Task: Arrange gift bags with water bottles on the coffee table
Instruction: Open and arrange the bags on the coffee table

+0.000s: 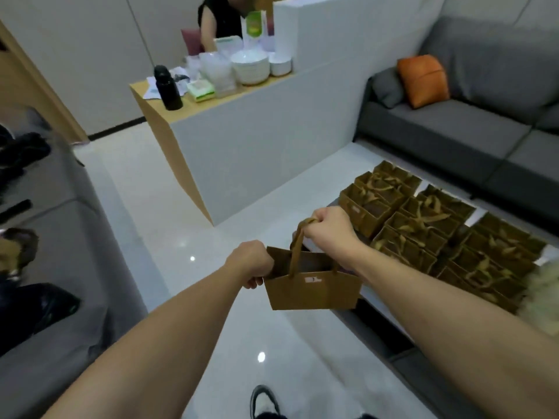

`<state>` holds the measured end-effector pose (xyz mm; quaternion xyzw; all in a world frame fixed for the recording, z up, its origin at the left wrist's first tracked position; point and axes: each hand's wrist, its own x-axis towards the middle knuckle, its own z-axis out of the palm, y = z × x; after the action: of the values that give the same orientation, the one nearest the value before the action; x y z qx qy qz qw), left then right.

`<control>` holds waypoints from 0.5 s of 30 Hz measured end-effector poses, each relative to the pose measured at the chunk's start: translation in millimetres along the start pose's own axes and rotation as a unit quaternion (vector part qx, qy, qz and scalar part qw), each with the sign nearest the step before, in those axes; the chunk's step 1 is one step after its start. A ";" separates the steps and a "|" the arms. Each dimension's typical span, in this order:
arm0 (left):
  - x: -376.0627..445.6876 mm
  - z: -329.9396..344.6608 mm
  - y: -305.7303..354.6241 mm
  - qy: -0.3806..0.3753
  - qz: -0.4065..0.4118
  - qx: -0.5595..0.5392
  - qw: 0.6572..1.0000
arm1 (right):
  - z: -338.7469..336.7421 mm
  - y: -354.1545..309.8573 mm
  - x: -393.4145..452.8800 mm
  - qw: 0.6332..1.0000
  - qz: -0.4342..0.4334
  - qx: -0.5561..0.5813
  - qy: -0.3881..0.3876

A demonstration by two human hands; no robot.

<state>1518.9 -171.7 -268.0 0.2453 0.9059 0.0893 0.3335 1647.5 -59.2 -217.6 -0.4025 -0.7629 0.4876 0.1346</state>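
Currently, one brown paper gift bag (313,290) hangs in the air above the pale floor (193,297), just short of the near edge of the coffee table (382,308). The left hand (249,263) pinches the left end of the bag's rim with curled fingers, while the right hand (331,223) is closed round the raised ribbon handle (298,243); both grips are firm on the bag. A small white label (it appears to read "3") is fixed to the near face. Whether a water bottle is inside cannot be told, since the interior shows only dark shadow. Beyond the hands, the table carries a dense block of matching gift bags (438,231), standing upright in touching rows with their handles folded down. Judged from this layout, the task is well advanced: most bags are already set out, and the held bag has yet to be placed. Free table surface shows at the near corner, which is the likely destination. Farther back stand a white counter (257,140) with stacked dishes (251,66) and a grey sofa (453,122).
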 end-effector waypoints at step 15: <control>227.8 -3.9 120.8 -0.095 0.096 -0.061 0.989 | -2.8 92.8 219.1 0.985 0.147 -0.073 0.058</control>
<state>1413.1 47.5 -353.4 0.3173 0.8355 0.1521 0.4221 1553.8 124.5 -336.4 -0.5468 -0.7200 0.4207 0.0752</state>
